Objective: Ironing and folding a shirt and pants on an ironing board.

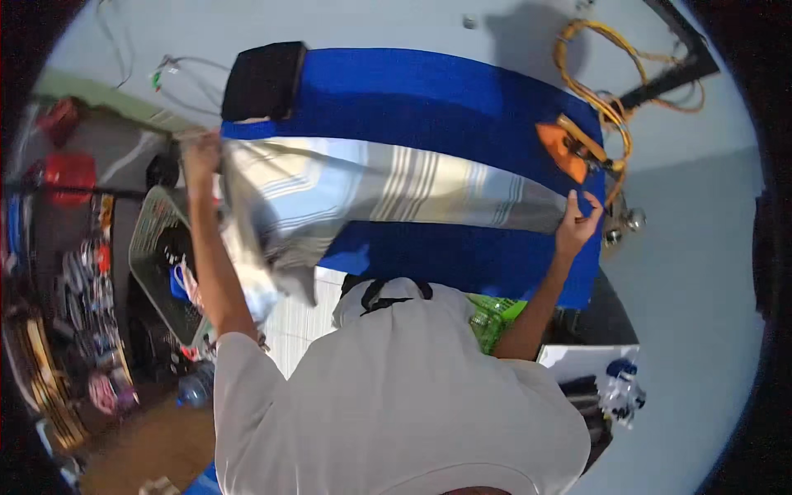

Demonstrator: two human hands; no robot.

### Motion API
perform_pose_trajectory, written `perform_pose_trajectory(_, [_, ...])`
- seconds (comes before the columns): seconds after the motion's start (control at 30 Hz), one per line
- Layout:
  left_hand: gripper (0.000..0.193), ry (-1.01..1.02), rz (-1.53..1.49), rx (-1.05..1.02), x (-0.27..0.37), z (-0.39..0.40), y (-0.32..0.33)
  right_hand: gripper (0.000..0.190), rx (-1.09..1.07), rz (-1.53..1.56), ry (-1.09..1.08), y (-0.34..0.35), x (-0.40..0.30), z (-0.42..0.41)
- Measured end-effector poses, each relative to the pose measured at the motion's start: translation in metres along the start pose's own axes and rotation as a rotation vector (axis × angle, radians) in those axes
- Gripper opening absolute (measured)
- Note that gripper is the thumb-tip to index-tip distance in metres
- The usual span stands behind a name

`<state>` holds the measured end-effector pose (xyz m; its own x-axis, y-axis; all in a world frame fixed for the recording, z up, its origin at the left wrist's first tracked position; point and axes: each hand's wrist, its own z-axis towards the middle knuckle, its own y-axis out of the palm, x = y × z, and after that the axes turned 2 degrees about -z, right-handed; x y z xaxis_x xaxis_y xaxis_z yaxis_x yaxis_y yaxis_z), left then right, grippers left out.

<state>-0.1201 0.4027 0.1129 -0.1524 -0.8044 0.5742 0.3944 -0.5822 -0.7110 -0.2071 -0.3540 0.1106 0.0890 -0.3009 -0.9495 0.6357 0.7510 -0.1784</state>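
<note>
A striped cloth (396, 179) in grey, cream and light blue stretches across a blue-covered surface (421, 80). Its left part hangs loosely over the near edge and is blurred. At the left end my left hand (201, 154), also blurred, grips the cloth where creases gather. My right hand (578, 223) pinches the tapered right end between thumb and fingers. Just beyond my right hand rests an orange clothes iron (563, 151) with a wood-coloured handle. A dark folded stack (263, 80) sits at the far left corner of the blue surface.
A coiled yellow cable (619, 117) hangs by the wall at right, near the iron. Left of the surface stands a grey-green laundry basket (161, 266) with items inside. A green plastic basket (492, 322) is partly under the surface. A large water bottle (197, 385) stands at lower left.
</note>
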Motion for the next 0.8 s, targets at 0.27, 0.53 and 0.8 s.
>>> perform_pose_trajectory(0.27, [0.039, -0.316, 0.122, 0.012, 0.074, -0.023, 0.254, 0.042, -0.046, -0.531, 0.230, -0.005, 0.147, -0.054])
perform_pose_trajectory(0.53, [0.044, 0.117, 0.216, -0.379, 0.151, -0.077, 0.286, 0.038, -0.002, -0.537, 0.019, -0.002, 0.116, -0.066])
perform_pose_trajectory(0.8, [0.054, 0.303, 0.548, -0.337, 0.140, -0.077, 0.303, 0.038, -0.374, -0.883, -0.258, 0.003, 0.150, -0.098])
